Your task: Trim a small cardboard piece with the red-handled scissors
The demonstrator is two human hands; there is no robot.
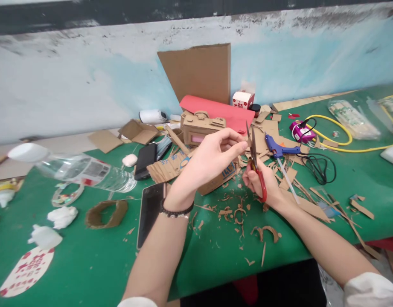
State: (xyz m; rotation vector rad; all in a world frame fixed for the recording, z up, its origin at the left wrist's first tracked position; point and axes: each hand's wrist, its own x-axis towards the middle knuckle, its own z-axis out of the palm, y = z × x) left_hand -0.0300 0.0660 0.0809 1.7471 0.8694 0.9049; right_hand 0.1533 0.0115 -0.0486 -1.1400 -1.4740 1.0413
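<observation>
My right hand (263, 181) grips a pair of scissors (261, 183) with red handles, its blades pointing up and slightly apart. Close to the blades, my left hand (215, 153) is closed in a pinch at thumb and fingertips. What it pinches is too small and too covered to name. Behind my left hand sits a cardboard model shaped like a camera (202, 128), with a pink patch in its front. Under my left wrist lies a piece of corrugated cardboard with blue print (167, 167). Below my hands, curled cardboard scraps (239, 215) are scattered over the green tabletop (215, 264).
At the right lie a blue glue gun (279, 148), a purple power adapter (301, 131) and a yellow cable (346, 128). On the left are a clear plastic bottle (87, 170), a phone (148, 209) and a cardboard ring (106, 213). Red paper (215, 111) stands behind.
</observation>
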